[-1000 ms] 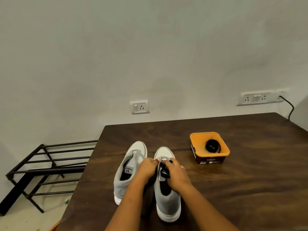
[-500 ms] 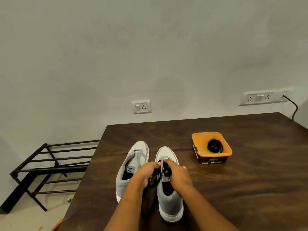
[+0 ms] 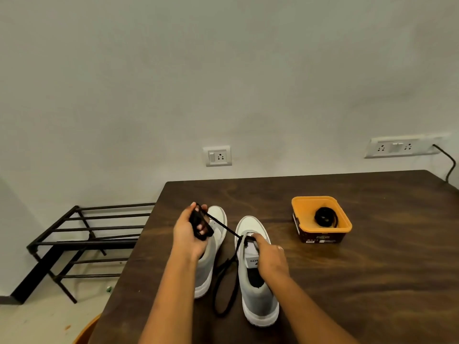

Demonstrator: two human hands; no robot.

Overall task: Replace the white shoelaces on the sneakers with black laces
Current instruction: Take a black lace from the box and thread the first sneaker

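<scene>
Two grey and white sneakers stand side by side on the dark wooden table (image 3: 372, 281), toes away from me. My left hand (image 3: 191, 232) is raised over the left sneaker (image 3: 218, 219) and grips a bunch of black lace (image 3: 224, 228). The lace runs taut down to the front eyelets of the right sneaker (image 3: 250, 225). My right hand (image 3: 269, 256) rests on that shoe's tongue, fingertips pressing by the eyelets. A slack loop of the same lace lies on the table between the shoes.
An orange tub (image 3: 346, 225) holding a coiled second black lace (image 3: 325, 217) sits to the right of the shoes. A black metal rack (image 3: 82, 242) stands on the floor left of the table. Wall sockets (image 3: 218, 155) are behind.
My left hand has lifted up and to the left, pulling the black lace out taut from the right shoe. My right hand stayed on the shoe's tongue.
</scene>
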